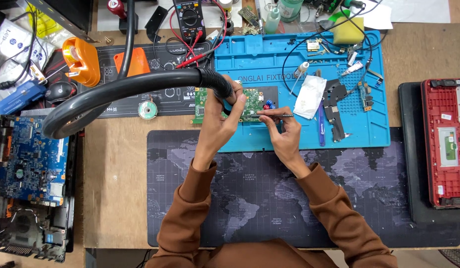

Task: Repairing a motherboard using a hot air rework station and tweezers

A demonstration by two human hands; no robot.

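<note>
A small green circuit board (252,99) lies at the near edge of a blue repair mat (349,129). My left hand (221,121) grips the black ribbed nozzle (217,84) of a thick grey hose (101,97) and holds it over the board. My right hand (282,131) pinches thin metal tweezers (274,114) lying level, their tip touching the board's near edge. Both arms wear brown sleeves.
A dark map-printed desk mat (269,198) lies under my forearms. A blue laptop mainboard (31,159) sits at left, a red laptop shell (446,144) at right. A multimeter (189,20), orange holder (80,60), solder wick reel (147,109), white packet (310,96) and small parts lie around.
</note>
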